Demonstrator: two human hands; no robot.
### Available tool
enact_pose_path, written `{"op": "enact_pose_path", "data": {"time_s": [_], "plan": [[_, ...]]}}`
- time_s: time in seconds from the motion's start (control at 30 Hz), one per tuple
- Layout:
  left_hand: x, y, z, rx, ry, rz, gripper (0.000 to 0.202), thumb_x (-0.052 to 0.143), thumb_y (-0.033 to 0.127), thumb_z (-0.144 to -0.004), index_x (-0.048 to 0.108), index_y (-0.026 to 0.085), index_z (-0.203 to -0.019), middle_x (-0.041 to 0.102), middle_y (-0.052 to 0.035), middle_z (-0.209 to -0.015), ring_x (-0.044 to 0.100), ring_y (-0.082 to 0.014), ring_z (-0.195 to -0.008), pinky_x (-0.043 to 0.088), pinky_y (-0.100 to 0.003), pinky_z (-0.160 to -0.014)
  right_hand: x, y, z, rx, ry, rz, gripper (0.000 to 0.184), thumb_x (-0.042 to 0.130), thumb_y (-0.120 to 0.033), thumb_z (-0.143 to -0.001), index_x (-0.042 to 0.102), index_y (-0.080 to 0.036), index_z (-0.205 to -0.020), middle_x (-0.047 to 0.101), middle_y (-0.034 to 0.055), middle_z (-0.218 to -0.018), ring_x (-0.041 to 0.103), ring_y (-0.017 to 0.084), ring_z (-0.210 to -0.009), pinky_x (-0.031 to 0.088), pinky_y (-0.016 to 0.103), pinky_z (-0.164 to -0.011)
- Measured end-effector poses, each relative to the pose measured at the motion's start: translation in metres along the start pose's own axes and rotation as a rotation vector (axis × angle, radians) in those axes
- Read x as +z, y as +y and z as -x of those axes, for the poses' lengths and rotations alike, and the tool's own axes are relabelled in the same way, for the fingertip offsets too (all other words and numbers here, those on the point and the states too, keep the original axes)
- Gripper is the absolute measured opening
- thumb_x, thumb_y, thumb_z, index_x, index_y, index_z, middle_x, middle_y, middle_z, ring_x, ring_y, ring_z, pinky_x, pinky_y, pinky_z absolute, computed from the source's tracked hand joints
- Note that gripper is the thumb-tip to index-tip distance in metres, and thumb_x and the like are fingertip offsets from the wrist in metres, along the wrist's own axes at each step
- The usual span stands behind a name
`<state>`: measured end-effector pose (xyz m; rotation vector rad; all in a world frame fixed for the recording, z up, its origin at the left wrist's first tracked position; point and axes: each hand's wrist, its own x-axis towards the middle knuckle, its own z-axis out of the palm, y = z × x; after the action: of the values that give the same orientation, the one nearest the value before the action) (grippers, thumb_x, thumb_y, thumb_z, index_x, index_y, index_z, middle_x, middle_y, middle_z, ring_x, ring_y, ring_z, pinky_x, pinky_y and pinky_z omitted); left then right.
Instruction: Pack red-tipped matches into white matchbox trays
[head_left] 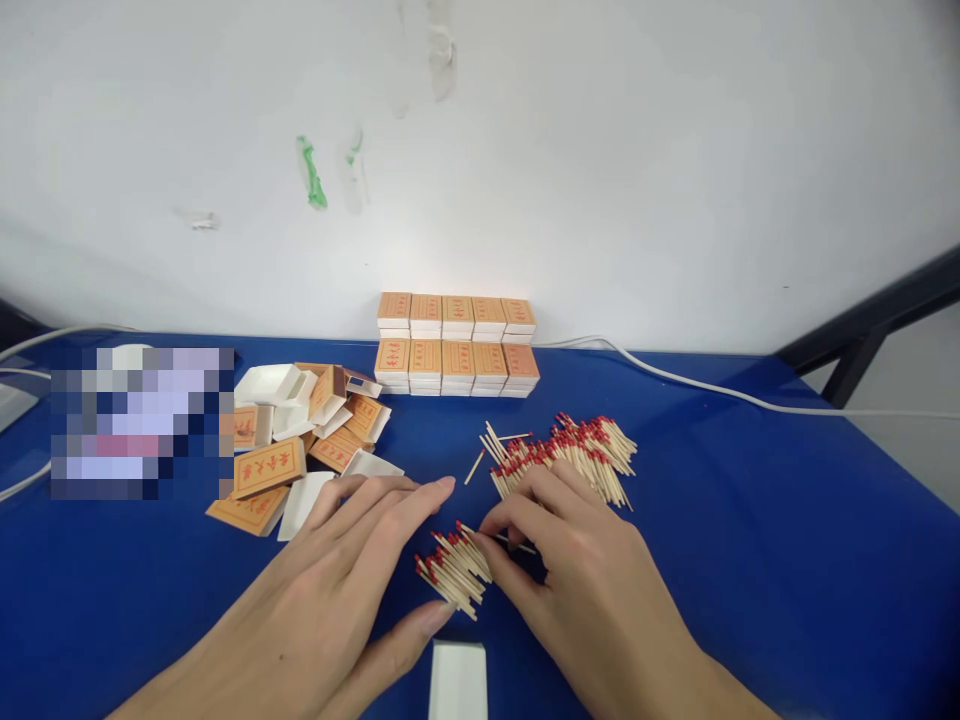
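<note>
**Match bundle between two hands**

A white box tray (457, 685) lies just nearer than the small match bundle (452, 568) on the blue counter (750, 560). The left hand (352, 570), grip spread, cups the bundle's left side. The right hand (585, 570) pinches its right end. Stacked matchboxes (456, 345) stand well beyond the bundle, with loose matches (577, 455) closer.

Red-tipped pale matches (452, 568), orange-printed white matchboxes (456, 345), blue table (750, 560), white wall (600, 150) with green smear (311, 175)
</note>
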<state>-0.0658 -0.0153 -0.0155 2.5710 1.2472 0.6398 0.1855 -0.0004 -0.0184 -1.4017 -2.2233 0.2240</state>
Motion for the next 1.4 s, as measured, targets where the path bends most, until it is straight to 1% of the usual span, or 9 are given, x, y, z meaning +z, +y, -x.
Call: {"op": "enact_pose_path", "data": {"time_s": [0.17, 0.27, 0.5, 0.83, 1.0, 1.17, 1.23, 1.3, 1.4], "plan": [[0.001, 0.001, 0.0, -0.002, 0.001, -0.008, 0.055, 0.05, 0.039, -0.117, 0.04, 0.027, -0.17, 0.068, -0.0075, -0.156, 0.06, -0.0295, -0.146, 0.048, -0.048, -0.123, -0.004, -0.001, -0.001, 0.012, -0.012, -0.02, 0.017, 0.079, -0.012, -0.094, 0.072, -0.025, -0.085, 0.071, 0.002, -0.092, 0.07, 0.024, -0.091, 0.054, 0.034, -0.067], [0.0, 0.0, -0.001, -0.001, -0.001, -0.002, 0.055, 0.052, 0.038, -0.116, 0.042, 0.026, -0.169, 0.068, -0.008, -0.155, 0.059, -0.0295, -0.146, 0.048, -0.047, -0.123, -0.009, 0.002, -0.004, 0.014, -0.014, 0.014, 0.021, 0.083, -0.009, -0.089, 0.072, -0.026, -0.087, 0.071, 0.0003, -0.09, 0.07, 0.023, -0.087, 0.054, 0.035, -0.064], [-0.001, -0.001, -0.004, 0.071, -0.004, 0.015, 0.038, 0.06, 0.037, -0.112, 0.067, 0.028, -0.149, 0.07, -0.0091, -0.146, 0.065, -0.0315, -0.134, 0.053, -0.049, -0.118, -0.014, 0.008, -0.005, -0.023, -0.005, 0.104, 0.025, 0.089, -0.009, -0.084, 0.07, -0.026, -0.082, 0.072, -0.0002, -0.085, 0.071, 0.023, -0.081, 0.053, 0.033, -0.057], [0.0, -0.003, -0.002, 0.047, -0.078, -0.021, 0.057, 0.061, 0.042, -0.111, 0.054, 0.038, -0.167, 0.039, -0.0107, -0.179, 0.046, -0.0439, -0.154, 0.054, -0.069, -0.119, 0.005, 0.0, -0.009, 0.054, 0.086, 0.1, 0.022, 0.08, -0.023, -0.1, 0.07, -0.023, -0.081, 0.072, 0.0018, -0.085, 0.067, 0.023, -0.083, 0.046, 0.035, -0.059], [0.0, -0.005, -0.001, 0.098, -0.103, -0.026, 0.058, 0.055, 0.043, -0.114, 0.047, 0.036, -0.171, 0.032, -0.0097, -0.182, 0.039, -0.0411, -0.158, 0.051, -0.067, -0.122, -0.004, -0.004, -0.007, 0.071, 0.007, -0.008, 0.035, 0.056, -0.027, -0.114, 0.069, -0.024, -0.081, 0.072, 0.0027, -0.087, 0.066, 0.023, -0.085, 0.049, 0.037, -0.068], [0.001, -0.002, 0.001, 0.044, -0.056, -0.07, 0.052, 0.048, 0.043, -0.117, 0.049, 0.03, -0.167, 0.041, -0.01, -0.177, 0.036, -0.0348, -0.161, 0.041, -0.059, -0.129, -0.009, -0.004, -0.006, 0.09, -0.05, -0.088, 0.039, 0.053, -0.029, -0.115, 0.067, -0.024, -0.079, 0.071, 0.0027, -0.087, 0.066, 0.022, -0.086, 0.052, 0.037, -0.072], [0.001, -0.002, 0.001, 0.042, -0.044, -0.088, 0.05, 0.047, 0.042, -0.118, 0.05, 0.029, -0.166, 0.043, -0.0096, -0.175, 0.038, -0.0336, -0.16, 0.039, -0.057, -0.129, -0.009, -0.003, -0.007, 0.073, -0.031, -0.067, 0.031, 0.054, -0.028, -0.114, 0.072, -0.025, -0.088, 0.073, 0.003, -0.092, 0.068, 0.022, -0.087, 0.053, 0.036, -0.073], [0.001, -0.001, 0.0, 0.044, -0.04, -0.097, 0.048, 0.046, 0.042, -0.119, 0.051, 0.029, -0.165, 0.045, -0.009, -0.174, 0.039, -0.0329, -0.159, 0.038, -0.054, -0.127, -0.008, -0.002, -0.008, 0.023, 0.019, 0.026, 0.02, 0.058, -0.024, -0.112, 0.077, -0.025, -0.11, 0.074, 0.0046, -0.1, 0.069, 0.023, -0.089, 0.051, 0.034, -0.068], [0.001, 0.0, -0.001, 0.054, -0.024, -0.104, 0.047, 0.045, 0.042, -0.119, 0.052, 0.027, -0.163, 0.047, -0.0091, -0.171, 0.04, -0.0324, -0.157, 0.035, -0.052, -0.126, -0.002, 0.001, -0.01, -0.077, 0.065, 0.218, 0.034, 0.067, -0.015, -0.104, 0.076, -0.024, -0.135, 0.072, 0.0065, -0.102, 0.07, 0.025, -0.09, 0.044, 0.031, -0.056]]}}
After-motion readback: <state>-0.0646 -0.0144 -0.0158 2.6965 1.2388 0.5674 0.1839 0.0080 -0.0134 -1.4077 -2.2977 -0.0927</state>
